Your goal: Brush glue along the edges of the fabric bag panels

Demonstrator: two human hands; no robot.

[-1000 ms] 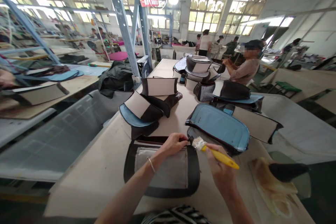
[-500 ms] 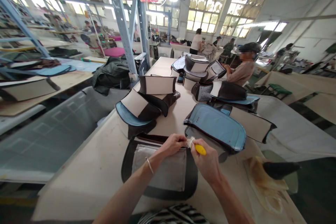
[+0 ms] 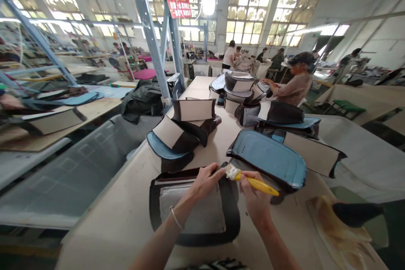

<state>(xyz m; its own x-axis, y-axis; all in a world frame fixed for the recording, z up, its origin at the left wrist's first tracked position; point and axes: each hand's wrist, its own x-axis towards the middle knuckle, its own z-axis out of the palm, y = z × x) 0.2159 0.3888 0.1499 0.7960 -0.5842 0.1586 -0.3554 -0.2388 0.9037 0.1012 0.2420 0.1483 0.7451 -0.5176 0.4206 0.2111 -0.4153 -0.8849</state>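
Note:
A dark bag panel (image 3: pixel 230 215) with a grey pocket patch (image 3: pixel 205 213) lies on the table in front of me. Bent over its upper right edge, my left hand (image 3: pixel 205 182) pinches the rim between thumb and fingers. My right hand (image 3: pixel 257 201) grips a yellow-handled brush (image 3: pixel 263 186) whose pale, coated bristles touch that same edge beside my left fingertips. Just beyond the brush lies a bag piece with a light blue face (image 3: pixel 267 156), partly over a grey piece.
Curved bag pieces (image 3: pixel 194 110) are stacked at the far left of the table (image 3: pixel 126 215), with more (image 3: pixel 238 82) farther back. A co-worker (image 3: pixel 295 80) is at the right side. A dark object (image 3: pixel 357 214) rests on a stained sheet at the right. Grey bins flank the table.
The brush has swung from pointing toward me to lying slantwise, showing its long handle. My left fingers have straightened somewhat along the edge. The view has tilted up slightly.

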